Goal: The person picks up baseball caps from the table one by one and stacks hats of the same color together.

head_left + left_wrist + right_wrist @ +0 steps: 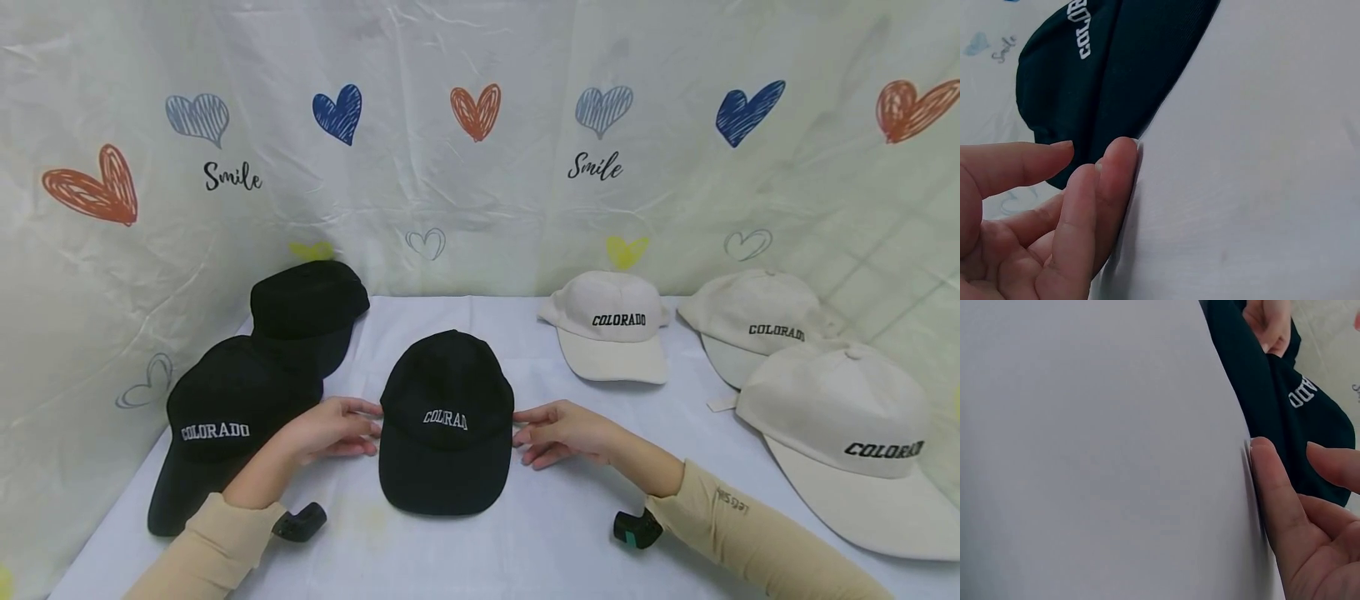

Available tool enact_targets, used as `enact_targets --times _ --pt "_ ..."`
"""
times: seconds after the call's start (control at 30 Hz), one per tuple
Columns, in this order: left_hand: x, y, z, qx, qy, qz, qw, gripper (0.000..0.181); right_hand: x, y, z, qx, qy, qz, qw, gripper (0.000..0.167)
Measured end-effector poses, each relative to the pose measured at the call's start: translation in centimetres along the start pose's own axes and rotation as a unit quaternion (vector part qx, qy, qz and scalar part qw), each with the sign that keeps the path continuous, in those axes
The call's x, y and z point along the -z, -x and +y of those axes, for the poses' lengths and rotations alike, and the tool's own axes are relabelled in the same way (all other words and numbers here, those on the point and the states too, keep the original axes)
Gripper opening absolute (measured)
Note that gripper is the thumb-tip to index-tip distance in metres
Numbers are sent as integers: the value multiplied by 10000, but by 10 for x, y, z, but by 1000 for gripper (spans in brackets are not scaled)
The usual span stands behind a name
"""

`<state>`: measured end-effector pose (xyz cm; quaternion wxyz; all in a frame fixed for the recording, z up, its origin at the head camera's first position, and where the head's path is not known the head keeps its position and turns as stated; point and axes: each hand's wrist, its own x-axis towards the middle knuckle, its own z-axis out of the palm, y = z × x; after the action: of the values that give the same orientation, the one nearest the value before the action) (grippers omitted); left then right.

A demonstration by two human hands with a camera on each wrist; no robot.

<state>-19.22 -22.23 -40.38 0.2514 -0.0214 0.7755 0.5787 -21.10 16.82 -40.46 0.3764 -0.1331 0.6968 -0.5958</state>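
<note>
The middle cap [447, 433] sits on the white cloth [465, 562] straight in front of me, between my hands, crown up. Its brim points toward me and its crown lies on the far side, so its long axis runs nearly straight from the backdrop [517, 187] to my body; the white lettering on its front faces me. My left hand [337, 429] is at its left side, thumb and fingers apart and loosely extended, the tips at the cap's edge. My right hand [566, 433] mirrors it on the right, fingers also spread and reaching the edge; neither is clamped on the cap, and I cannot tell how firmly they press. Past my left hand stand a near black cap [232, 392], brim toward me and slightly left, and a far black cap [307, 304] behind it. To the right are three white caps, a left one [611, 321], a back one [757, 321] and a near one [847, 417], which partly covers the back one.
</note>
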Motion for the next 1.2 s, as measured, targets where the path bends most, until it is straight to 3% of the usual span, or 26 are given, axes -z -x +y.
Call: enact_targets --times 0.43,0.6,0.77,1.07,1.2 --pt "5 4 2 -143 -301 -144 9993 47 5 4 0 129 75 -29 9999 55" --pt "4 6 5 -247 -322 13 9992 46 5 5 -1 350 50 195 9992 51" --pt "4 10 9 -643 -613 384 9953 40 4 5 -4 609 105 424 9972 48" --pt "0 35 29 -1456 -1481 1523 9663 29 -5 0 -17 935 213 418 9945 42" --pt "4 50 36 -1811 -1816 2063 9443 24 -13 -3 -25 1047 201 381 9936 41"
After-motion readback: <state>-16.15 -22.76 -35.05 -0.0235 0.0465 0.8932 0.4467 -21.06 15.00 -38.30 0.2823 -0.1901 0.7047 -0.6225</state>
